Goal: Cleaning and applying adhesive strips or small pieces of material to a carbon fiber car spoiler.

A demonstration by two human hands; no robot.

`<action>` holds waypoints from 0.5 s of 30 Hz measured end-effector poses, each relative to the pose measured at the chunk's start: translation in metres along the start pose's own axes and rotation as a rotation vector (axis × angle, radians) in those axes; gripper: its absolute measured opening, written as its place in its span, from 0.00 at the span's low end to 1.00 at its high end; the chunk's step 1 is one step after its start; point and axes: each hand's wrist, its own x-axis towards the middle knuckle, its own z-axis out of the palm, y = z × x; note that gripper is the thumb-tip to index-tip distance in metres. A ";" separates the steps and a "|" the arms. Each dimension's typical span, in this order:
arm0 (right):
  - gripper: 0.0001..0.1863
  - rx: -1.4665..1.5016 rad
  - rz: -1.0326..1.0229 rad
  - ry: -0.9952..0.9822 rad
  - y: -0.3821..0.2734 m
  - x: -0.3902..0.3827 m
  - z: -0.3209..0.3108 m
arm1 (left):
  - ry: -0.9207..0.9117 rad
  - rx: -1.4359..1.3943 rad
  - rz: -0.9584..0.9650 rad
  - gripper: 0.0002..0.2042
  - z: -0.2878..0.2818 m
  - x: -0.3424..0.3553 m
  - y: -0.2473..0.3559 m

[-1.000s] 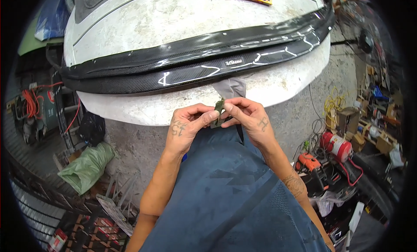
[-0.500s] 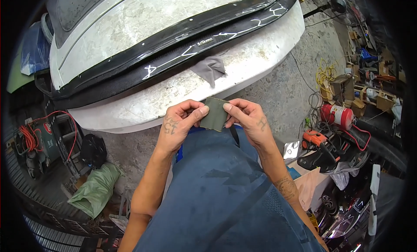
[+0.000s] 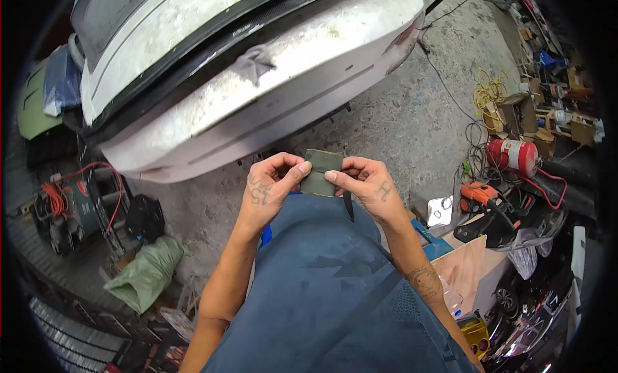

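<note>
Between my two hands, in front of my waist, is a small dark grey-green square of sandpaper [image 3: 321, 183] with pale yellowish edges. My left hand [image 3: 267, 187] pinches its left side, thumb on top and fingers curled behind. On the opposite side my right hand [image 3: 372, 185] grips it the same way, its thumb lying across the face. A slight crease runs between the thumbs. Ahead, a crumpled grey cloth [image 3: 255, 64] lies on a dusty white car body part [image 3: 257, 119], beside a long glossy black trim piece [image 3: 187, 74].
Right of me, a red cylinder [image 3: 513, 155], an orange-and-black power tool [image 3: 479, 194] and loose cables [image 3: 473, 138] crowd the concrete floor. A wooden board [image 3: 462, 270] stands nearer. On the left are a green sack [image 3: 147, 273], a black bag [image 3: 143, 215] and an orange hose coil [image 3: 58, 199].
My view has shifted, so the car part and cloth sit farther up and left. My right thumb has slid lower and inward on the sandpaper, which both hands still hold.
</note>
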 end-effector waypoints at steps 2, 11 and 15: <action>0.12 -0.014 0.017 -0.042 0.004 -0.010 -0.006 | 0.040 0.013 -0.004 0.10 0.008 -0.014 -0.008; 0.13 -0.265 0.024 -0.243 0.023 -0.032 0.050 | 0.192 -0.112 0.114 0.10 -0.017 -0.106 -0.062; 0.10 -0.302 0.002 -0.375 0.050 -0.029 0.100 | 0.275 -0.147 0.266 0.15 -0.054 -0.165 -0.076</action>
